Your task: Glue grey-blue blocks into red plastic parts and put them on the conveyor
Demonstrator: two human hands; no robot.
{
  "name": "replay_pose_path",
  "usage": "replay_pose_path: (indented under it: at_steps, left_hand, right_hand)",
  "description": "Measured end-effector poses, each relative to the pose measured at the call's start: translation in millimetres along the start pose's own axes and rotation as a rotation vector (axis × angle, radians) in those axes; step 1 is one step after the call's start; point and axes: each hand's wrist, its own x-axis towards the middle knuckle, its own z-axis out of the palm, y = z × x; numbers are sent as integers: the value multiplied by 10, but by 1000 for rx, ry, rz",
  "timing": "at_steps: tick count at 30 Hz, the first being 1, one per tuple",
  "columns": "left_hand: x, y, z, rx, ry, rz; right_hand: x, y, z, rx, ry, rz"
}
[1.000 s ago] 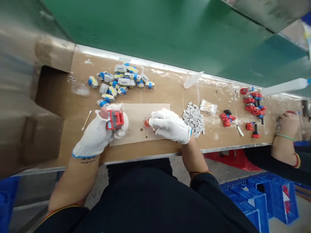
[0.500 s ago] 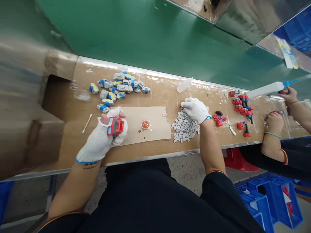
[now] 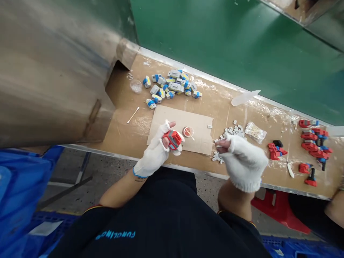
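Note:
My left hand (image 3: pixel 158 147), in a white glove with bare fingertips, is closed around a red and grey plastic toy part (image 3: pixel 172 139) that has a light blue face. It is held over the front left of a cardboard sheet (image 3: pixel 172 114). My right hand (image 3: pixel 239 157), gloved likewise, is raised above a pile of small grey plastic pieces (image 3: pixel 233 131). Its thumb and finger are pinched together, with what looks like one small grey piece at the tips. A small round dish of red paste (image 3: pixel 187 131) stands on the cardboard, a cotton swab (image 3: pixel 191 135) resting in it.
Grey, blue and yellow parts (image 3: pixel 174 86) are heaped at the back left, near a lone cotton swab (image 3: pixel 133 115). A bag of swabs (image 3: pixel 255 132) and red toy parts (image 3: pixel 314 143) lie to the right. A metal housing (image 3: pixel 61 79) borders the bench's left. Another person's arm (image 3: pixel 335 208) shows at right.
My right hand has lifted off the grey pile and come nearer, fingers pinched. My left hand still holds the red part, now turned. The view has swung left, uncovering the swab bag.

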Motion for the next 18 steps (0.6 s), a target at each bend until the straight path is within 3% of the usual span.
replay_pose_path:
  at_steps: [3,7,12,18]
  left_hand:
    - [-90,-130,-24,58,11,99]
    - [-184,-248,-53,181,70,267]
    - [-219,-302,-50,265,120,414]
    - [-259,-227,-40,374,141,385]
  right_hand:
    - [-52,-318,358,86,37,48]
    - [-76,-488,623,20,21,61]
    - [-153,-496,739,-45,-11,20]
    - [-172,-472,748,-61,-22,-22]
